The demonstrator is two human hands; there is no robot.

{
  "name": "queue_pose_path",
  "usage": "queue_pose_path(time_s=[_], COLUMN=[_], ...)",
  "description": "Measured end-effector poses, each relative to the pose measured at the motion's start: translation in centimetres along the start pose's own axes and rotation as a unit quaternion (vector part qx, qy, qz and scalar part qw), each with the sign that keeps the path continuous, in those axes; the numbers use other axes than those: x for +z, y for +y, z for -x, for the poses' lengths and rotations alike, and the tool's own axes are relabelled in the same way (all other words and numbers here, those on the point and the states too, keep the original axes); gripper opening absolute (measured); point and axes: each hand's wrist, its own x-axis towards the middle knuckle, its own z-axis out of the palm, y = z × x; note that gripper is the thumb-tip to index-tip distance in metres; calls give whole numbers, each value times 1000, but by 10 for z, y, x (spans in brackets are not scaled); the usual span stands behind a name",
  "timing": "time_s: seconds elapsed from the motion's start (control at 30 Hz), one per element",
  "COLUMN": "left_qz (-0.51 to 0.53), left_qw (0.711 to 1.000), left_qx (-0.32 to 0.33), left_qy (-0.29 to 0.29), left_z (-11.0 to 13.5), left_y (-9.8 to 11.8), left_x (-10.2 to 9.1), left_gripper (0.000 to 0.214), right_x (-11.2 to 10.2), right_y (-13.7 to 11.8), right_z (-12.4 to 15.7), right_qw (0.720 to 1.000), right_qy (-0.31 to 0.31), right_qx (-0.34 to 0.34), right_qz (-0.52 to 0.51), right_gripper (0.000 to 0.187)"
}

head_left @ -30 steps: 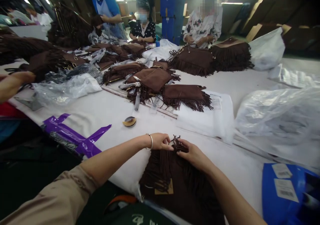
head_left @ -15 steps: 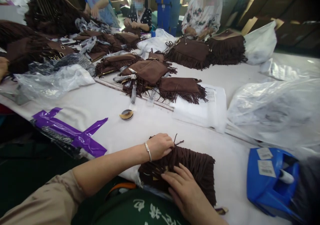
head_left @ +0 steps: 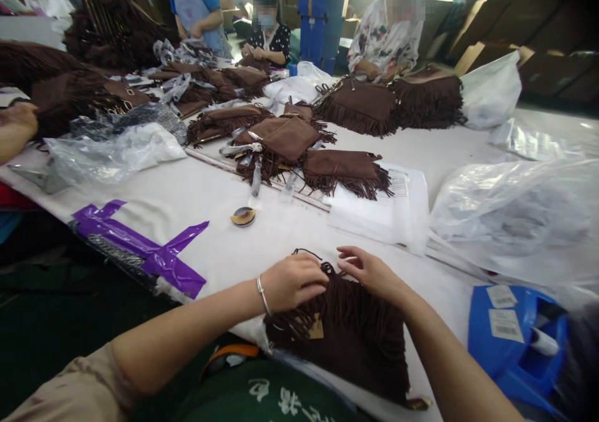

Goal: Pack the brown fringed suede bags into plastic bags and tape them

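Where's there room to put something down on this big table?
There's a free patch of table between the purple tape and the small round tin, and another between the fringed bag and the blue holder. It's crowded farther up, among the brown bags and plastic sacks.

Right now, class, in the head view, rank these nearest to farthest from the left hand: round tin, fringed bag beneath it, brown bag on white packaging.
1. Fringed bag: under the left hand, touching.
2. Round tin: ahead, to the left.
3. Brown bag on white packaging: ahead, to the right.
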Motion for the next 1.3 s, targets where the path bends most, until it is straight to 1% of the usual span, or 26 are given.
queue_pose_path(time_s=[0.07, 0.1, 0.13, 0.2, 0.27, 0.3, 0.4, 0.5, 0.57, 0.63, 0.73, 0.77, 0.8, 0.87, 0.93, 1.0, 1.07, 1.13, 1.17, 1.23, 1.3], left_qz=[3, 17, 41, 117, 198, 233, 338, 431, 459, 469, 495, 494, 483, 429, 346, 252, 160, 92, 68, 46, 49], left_qw=[994, 985, 974, 946, 922, 911, 874, 830, 819, 822, 824, 829, 840, 879, 924, 962, 986, 996, 997, 997, 996], left_qx=[-111, -170, -224, -301, -331, -338, -350, -354, -343, -321, -276, -261, -245, -208, -162, -103, -41, 8, 25, 43, 51], left_qy=[4, -6, -16, -33, -32, -23, -2, -19, -30, -30, -31, -29, -25, -11, -1, 3, -3, -19, -28, -42, -52], left_z=[-4, -4, -3, 4, 12, 16, 23, 21, 16, 10, 2, 0, 0, 1, 3, 7, 10, 13, 15, 19, 23], left_y=[-26, -40, -52, -70, -80, -82, -83, -79, -76, -74, -71, -70, -69, -66, -64, -61, -57, -52, -49, -41, -32], left_x=[-10, -13, -14, -13, -10, -9, -6, -4, -1, 4, 12, 15, 17, 19, 19, 18, 18, 17, 17, 17, 17], left_gripper=[46, 58, 66, 69, 66, 66, 71, 74, 73, 69, 60, 57, 54, 47, 43, 38, 35, 36, 37, 39, 39], right_x=[15, 22, 26, 31, 30, 28, 27, 30, 34, 37, 39, 40, 41, 45, 53, 65, 79, 92, 97, 102, 95], right_y=[0, -1, -3, -7, -9, -10, -10, -13, -18, -23, -30, -32, -34, -39, -42, -41, -38, -34, -33, -34, -36], right_z=[-16, -20, -21, -21, -21, -21, -22, -19, -14, -8, 5, 11, 19, 36, 54, 70, 82, 91, 95, 105, 115], right_qw=[998, 996, 994, 989, 987, 987, 988, 981, 974, 974, 981, 981, 981, 983, 984, 984, 983, 978, 974, 962, 947], right_qy=[-57, -75, -89, -122, -138, -136, -96, -61, -53, -65, -119, -133, -137, -120, -98, -83, -65, -55, -68, -126, -206], right_qx=[-31, -49, -64, -76, -73, -77, -108, -134, -148, -149, -118, -107, -100, -95, -90, -78, -67, -65, -70, -77, -73], right_qz=[-7, 9, 27, 45, 37, 34, 60, 126, 163, 159, 101, 91, 89, 103, 119, 135, 160, 192, 206, 230, 235], right_gripper=[59, 62, 60, 47, 36, 32, 22, 15, 16, 18, 19, 20, 21, 25, 30, 33, 35, 39, 41, 46, 47])
